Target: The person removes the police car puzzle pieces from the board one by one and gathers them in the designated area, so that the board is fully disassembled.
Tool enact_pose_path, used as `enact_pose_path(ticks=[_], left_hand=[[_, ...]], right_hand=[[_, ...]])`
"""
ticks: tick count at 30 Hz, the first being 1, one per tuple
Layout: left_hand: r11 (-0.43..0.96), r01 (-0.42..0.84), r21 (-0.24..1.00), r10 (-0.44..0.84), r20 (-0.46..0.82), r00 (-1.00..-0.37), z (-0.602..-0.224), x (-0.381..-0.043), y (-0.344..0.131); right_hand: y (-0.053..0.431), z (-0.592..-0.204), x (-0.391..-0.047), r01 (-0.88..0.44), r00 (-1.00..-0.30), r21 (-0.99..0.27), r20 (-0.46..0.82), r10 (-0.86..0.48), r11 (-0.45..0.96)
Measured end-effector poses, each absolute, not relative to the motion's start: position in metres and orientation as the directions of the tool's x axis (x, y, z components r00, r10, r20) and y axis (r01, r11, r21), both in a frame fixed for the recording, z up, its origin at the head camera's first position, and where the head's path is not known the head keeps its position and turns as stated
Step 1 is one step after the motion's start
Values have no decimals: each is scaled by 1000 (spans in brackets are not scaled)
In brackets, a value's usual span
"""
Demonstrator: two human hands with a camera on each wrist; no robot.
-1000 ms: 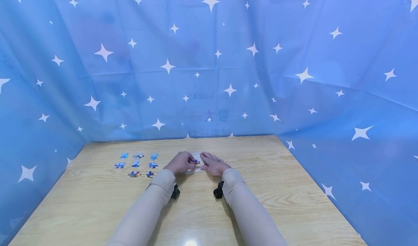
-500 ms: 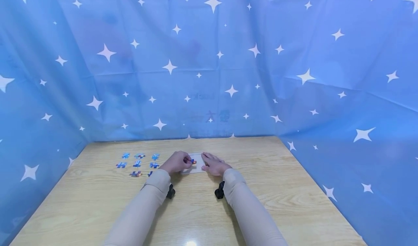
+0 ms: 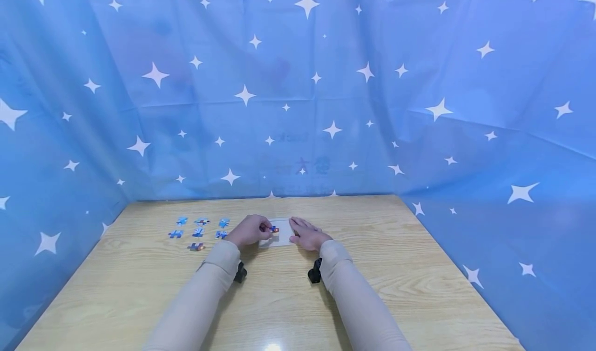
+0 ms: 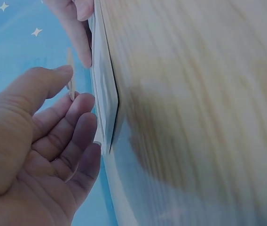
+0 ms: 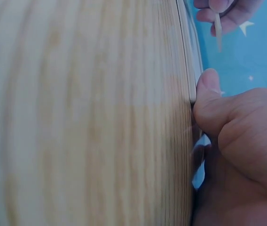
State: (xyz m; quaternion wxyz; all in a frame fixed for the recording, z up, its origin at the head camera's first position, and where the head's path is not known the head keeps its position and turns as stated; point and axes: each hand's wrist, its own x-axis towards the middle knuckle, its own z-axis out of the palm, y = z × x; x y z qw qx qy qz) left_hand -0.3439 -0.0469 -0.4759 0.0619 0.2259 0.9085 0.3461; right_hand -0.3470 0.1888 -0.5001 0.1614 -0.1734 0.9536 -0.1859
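Note:
My left hand (image 3: 251, 230) pinches a small blue and orange jigsaw piece (image 3: 274, 230) between thumb and fingers, above the left part of a shallow white puzzle tray (image 3: 282, 239). In the left wrist view the jigsaw piece (image 4: 71, 77) shows edge-on, apart from the tray (image 4: 106, 94). My right hand (image 3: 307, 234) rests on the tray's right edge with its fingers extended. In the right wrist view its thumb touches the tray's near right corner. The piece's printed face is too small to make out.
Several blue jigsaw pieces (image 3: 197, 232) lie in loose rows on the wooden table (image 3: 139, 289), left of the tray. My left sleeve partly covers that area. A blue star-patterned curtain (image 3: 279, 82) stands behind the table and along both sides.
My left hand has drawn a little to the left over the tray with the jigsaw piece, uncovering more of its white surface. The right hand stays at the tray's edge. The head view shifts slightly.

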Motion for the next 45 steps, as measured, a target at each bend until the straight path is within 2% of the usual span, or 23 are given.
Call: enact_pose_path(ticks=[9,17,45], left_hand=[[657,418,627,466,98,-879,-478,-346,-61],[658,383,648,440,82,-894,-475,-343,-75],[651,429,626,476,102,-873,-471,-337,-127]], right_hand=[[192,-500,-346,-281,-882,-403,-248,-400,871],[192,-492,-334,-300,-874,-422,-238,-424,856],[189,-490,-336,-298,-877,-432,-228,-423,851]])
